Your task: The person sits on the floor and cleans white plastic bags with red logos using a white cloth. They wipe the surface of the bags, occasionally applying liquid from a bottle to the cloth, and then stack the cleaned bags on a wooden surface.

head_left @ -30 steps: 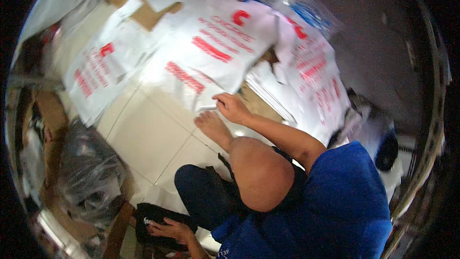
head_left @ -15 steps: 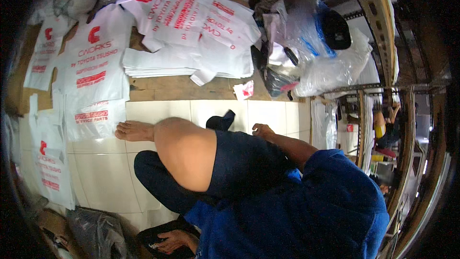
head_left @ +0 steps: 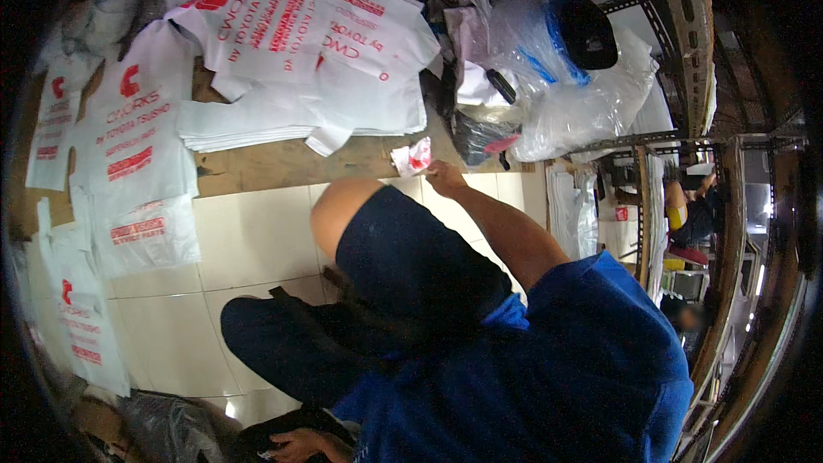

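Right hand: fingers curled at the right side of a red-and-white scrap; cannot tell whether they pinch it.
Left hand: fingers loosely spread against a black item.
Scrap: at the brown board's near edge.
White bags: stacked behind that edge, left of the scrap.
Clear plastic: toward the board's right end.
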`<state>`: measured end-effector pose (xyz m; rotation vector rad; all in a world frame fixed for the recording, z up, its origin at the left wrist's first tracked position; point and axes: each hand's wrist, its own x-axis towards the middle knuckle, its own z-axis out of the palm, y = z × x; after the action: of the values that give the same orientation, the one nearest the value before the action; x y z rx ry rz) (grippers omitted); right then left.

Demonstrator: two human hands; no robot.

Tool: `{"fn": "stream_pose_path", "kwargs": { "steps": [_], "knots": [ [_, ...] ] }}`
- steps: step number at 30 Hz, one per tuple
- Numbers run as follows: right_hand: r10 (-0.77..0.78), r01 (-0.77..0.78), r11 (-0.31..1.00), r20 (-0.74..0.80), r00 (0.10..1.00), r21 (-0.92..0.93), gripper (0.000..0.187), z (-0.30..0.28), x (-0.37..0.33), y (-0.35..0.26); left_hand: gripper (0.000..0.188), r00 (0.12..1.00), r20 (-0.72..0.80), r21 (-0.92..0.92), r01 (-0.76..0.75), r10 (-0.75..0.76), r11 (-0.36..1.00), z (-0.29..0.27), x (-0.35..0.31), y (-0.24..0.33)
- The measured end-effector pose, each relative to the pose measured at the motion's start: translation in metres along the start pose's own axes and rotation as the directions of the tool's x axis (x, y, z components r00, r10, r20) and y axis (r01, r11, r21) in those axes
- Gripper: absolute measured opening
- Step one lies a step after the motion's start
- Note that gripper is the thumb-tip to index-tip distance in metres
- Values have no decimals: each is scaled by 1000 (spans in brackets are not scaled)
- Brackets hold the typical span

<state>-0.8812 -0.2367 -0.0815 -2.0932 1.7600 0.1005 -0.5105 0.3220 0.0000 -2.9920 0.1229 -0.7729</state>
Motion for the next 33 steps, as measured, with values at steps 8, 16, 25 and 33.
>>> {"fn": "stream_pose_path", "kwargs": {
  "steps": [8, 16, 25, 33],
  "knots": [
    [227, -262, 956, -229, 946, -135, 21, -69, 17, 111, 42, 991, 124, -256, 81, -50, 963, -34, -5, 47],
    [-149, 26, 983, -700, 698, -183, 27, -169, 80, 111, 43, 960, 207, -457, 267, -191, 848, -75, 5, 68],
    [-608, 274, 577, -181, 773, -770, 26, -174, 123, 30, 41, 949, 314, -747, 250, -5, 616, -32, 37, 72],
    [-502, 333, 787, -226, 835, -520, 24, -161, 132, 61, 32, 853, 257, -903, 45, 453, 427, -75, 85, 193]
  ]
}}
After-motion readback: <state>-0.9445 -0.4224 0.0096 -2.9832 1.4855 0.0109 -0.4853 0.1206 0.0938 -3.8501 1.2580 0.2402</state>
